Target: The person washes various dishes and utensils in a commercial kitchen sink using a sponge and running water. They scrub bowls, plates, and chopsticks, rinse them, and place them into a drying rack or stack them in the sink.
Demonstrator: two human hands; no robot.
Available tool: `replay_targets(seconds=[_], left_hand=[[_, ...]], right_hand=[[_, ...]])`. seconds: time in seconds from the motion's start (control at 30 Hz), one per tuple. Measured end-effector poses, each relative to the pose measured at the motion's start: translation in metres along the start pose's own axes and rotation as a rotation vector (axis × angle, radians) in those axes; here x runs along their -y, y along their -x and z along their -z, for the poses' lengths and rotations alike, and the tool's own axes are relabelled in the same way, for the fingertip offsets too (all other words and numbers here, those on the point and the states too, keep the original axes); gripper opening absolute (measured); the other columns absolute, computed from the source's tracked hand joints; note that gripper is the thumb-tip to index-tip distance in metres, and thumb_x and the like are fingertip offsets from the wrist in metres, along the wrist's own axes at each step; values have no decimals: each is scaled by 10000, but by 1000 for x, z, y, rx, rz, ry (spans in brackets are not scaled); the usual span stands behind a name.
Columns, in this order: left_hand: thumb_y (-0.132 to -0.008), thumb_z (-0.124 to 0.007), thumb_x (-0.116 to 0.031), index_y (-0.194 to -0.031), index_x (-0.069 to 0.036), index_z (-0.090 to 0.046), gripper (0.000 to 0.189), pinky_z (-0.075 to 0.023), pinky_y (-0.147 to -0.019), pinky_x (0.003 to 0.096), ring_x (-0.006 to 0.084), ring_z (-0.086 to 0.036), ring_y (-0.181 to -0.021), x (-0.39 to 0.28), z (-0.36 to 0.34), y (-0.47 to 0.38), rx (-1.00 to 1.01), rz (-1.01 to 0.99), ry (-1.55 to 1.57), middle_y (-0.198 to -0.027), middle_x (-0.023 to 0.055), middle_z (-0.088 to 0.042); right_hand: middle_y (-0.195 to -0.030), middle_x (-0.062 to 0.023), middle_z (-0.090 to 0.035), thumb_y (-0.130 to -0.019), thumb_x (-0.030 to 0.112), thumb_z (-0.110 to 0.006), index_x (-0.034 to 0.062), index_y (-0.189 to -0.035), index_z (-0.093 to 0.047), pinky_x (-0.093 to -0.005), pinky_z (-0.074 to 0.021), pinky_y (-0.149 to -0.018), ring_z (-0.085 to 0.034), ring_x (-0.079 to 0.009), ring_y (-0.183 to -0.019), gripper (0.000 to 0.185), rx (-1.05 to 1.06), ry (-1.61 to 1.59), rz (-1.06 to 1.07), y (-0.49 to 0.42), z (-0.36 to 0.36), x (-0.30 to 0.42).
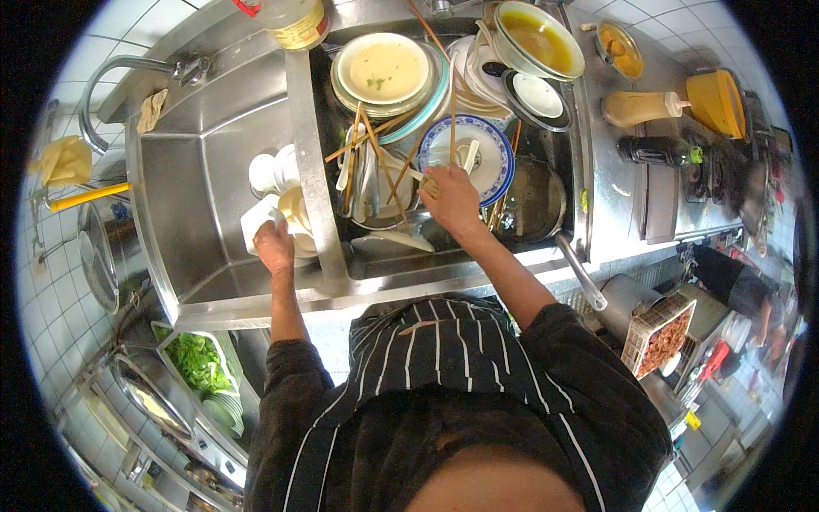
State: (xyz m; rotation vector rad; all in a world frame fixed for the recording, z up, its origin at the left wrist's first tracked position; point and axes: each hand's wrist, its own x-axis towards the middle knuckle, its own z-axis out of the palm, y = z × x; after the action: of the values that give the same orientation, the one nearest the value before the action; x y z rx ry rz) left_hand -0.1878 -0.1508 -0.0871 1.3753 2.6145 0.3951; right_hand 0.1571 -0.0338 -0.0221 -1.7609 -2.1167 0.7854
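My left hand (275, 246) grips a white angular dish (256, 217) in the left sink basin (224, 173), beside small white bowls (274, 171) and beige dishes (295, 211). Over the right basin, my right hand (451, 198) is closed on a small beige scrubbing pad (430, 185), mostly hidden by the fingers. Just beyond it, a blue-rimmed white bowl (496, 157) holds a white spoon (472, 155). To its left lie white spoons (368, 173) and loose chopsticks (384, 163). A wooden chopstick (453, 121) extends away above the right hand; whether it is held is unclear.
Behind stand stacked plates under a bowl of pale soup (382, 67) and a bowl of yellow liquid (537, 38). A pan's handle (581, 272) juts over the sink's front edge. The faucet (96, 83) curves at left; a squeeze bottle (643, 109) lies along the right counter.
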Motion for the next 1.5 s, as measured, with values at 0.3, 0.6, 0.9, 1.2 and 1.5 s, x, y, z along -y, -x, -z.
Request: replay_targets(seconds=[0.3, 0.6, 0.9, 1.2, 1.5], left_hand=[[-808, -638, -216, -965, -13, -623, 258, -430, -879, 434, 376, -559, -946, -16, -20, 27, 132, 20, 67, -967, 182, -611], [-730, -657, -137, -1016, -61, -573, 308, -479, -776, 407, 317, -556, -931, -150, 6, 72, 590, -1026, 61, -993, 127, -551], [-737, -565, -82, -849, -75, -565, 111, -522, -725, 370, 274, -552, -928, -162, -45, 86, 584, -1069, -133, -949, 92, -473], [-824, -592, -174, -952, -51, -593, 178, -497, -731, 384, 316, -614, -837, -175, 3, 67, 568, -467, 234, -1053, 116, -580], [-902, -500, -199, -1291, 0, -418, 445, -525, -677, 316, 201, -632, -857, -231, -12, 47, 842, 458, 1263, -1107, 128, -582]], right_hand=[[-960, -136, -545, -677, 93, -613, 108, -953, -644, -471, -480, -768, -542, -361, -924, 278, 199, 360, -1, 0, -3, -28], [-931, -151, -603, -721, 234, -622, 137, -933, -675, -395, -491, -777, -600, -334, -880, 239, -34, -162, -293, 33, 11, -45], [-852, -180, -632, -739, 182, -652, 45, -985, -627, -433, -497, -745, -598, -355, -832, 284, -706, -2, -501, 39, 6, -154], [-1033, -152, -659, -870, 214, -514, 46, -1010, -669, -394, -522, -811, -634, -313, -968, 268, 649, 528, -515, 24, -92, -285], [-768, -114, -656, -845, 360, -598, 116, -827, -652, -387, -525, -643, -655, -286, -747, 251, -251, 227, -421, 52, 44, -149]])
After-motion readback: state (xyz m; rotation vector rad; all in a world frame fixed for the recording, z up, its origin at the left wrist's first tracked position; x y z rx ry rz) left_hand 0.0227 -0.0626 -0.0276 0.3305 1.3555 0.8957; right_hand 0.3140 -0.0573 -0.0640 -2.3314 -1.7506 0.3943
